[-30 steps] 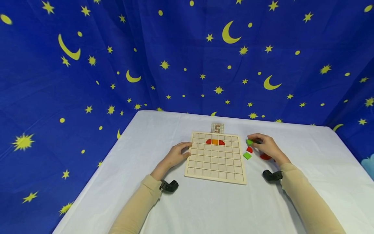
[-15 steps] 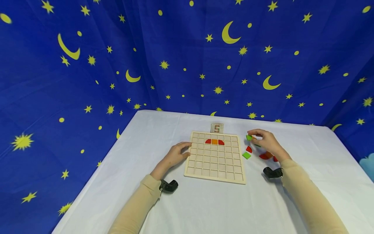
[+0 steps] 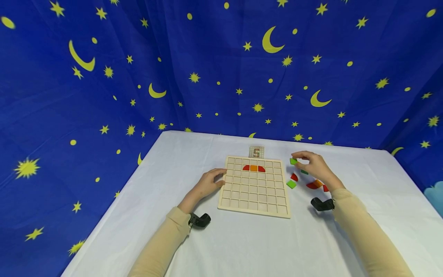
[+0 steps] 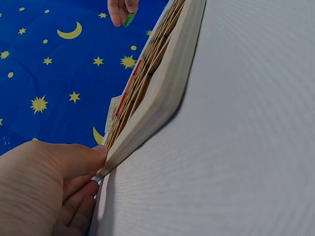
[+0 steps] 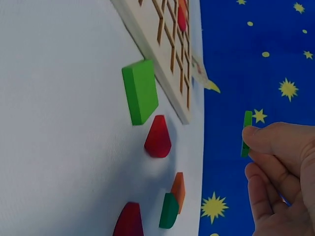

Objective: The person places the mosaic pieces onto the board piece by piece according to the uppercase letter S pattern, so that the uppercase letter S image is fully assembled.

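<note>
soft shadows, dimmer wrist views

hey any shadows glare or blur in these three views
Head view: bright, fairly even light, no strong glare; right wrist view: broad, soft shadow on the white cloth beside the red pieces; left wrist view: dimmer, the distant right hand looking slightly soft.

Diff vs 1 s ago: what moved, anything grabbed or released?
The right hand has moved slightly up in the head view, bringing the light green piece pinched in its fingers. No release visible. The loose orange piece, hidden earlier, now shows. Unchanged: left hand at the board's left edge, red-orange-red row in place.
</note>
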Available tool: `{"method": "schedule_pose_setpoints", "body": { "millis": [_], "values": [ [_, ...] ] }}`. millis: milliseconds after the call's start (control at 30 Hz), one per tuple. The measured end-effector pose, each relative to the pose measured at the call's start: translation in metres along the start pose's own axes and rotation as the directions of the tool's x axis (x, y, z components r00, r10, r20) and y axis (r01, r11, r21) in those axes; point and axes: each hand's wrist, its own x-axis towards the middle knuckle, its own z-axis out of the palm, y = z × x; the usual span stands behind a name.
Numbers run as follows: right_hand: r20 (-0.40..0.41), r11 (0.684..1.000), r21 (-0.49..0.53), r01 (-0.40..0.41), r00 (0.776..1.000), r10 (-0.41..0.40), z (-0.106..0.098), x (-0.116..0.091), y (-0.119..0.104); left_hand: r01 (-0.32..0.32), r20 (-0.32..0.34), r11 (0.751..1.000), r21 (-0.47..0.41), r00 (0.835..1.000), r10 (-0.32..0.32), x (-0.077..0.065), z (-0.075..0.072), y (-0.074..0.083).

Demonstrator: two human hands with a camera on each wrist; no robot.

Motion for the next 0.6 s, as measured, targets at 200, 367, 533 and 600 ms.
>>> {"method": "schedule_pose_setpoints", "body": {
  "millis": [200, 367, 533, 600],
  "values": [
    [-0.024, 0.999, 0.008, 0.044, 0.999, -0.044, 0.001, -0.004, -0.006, 0.008, -0.002, 1.0, -0.003, 1.0, -0.008, 0.0, 0.0, 0.0],
    [-0.032, 0.999, 0.016, 0.045, 0.999, -0.044, 0.003, -0.007, -0.01, 0.017, 0.005, 1.0, -0.001, 1.0, -0.017, 0.0, 0.0, 0.001],
    [-0.044, 0.999, 0.02, 0.035, 0.998, -0.034, 0.007, -0.008, -0.016, 0.02, 0.008, 1.0, -0.004, 1.0, -0.02, 0.0, 0.0, 0.0],
    [-0.047, 0.999, 0.026, 0.034, 0.998, -0.033, 0.009, -0.008, -0.018, 0.009, 0.003, 1.0, -0.002, 1.0, -0.009, 0.0, 0.0, 0.0]
  ]
}}
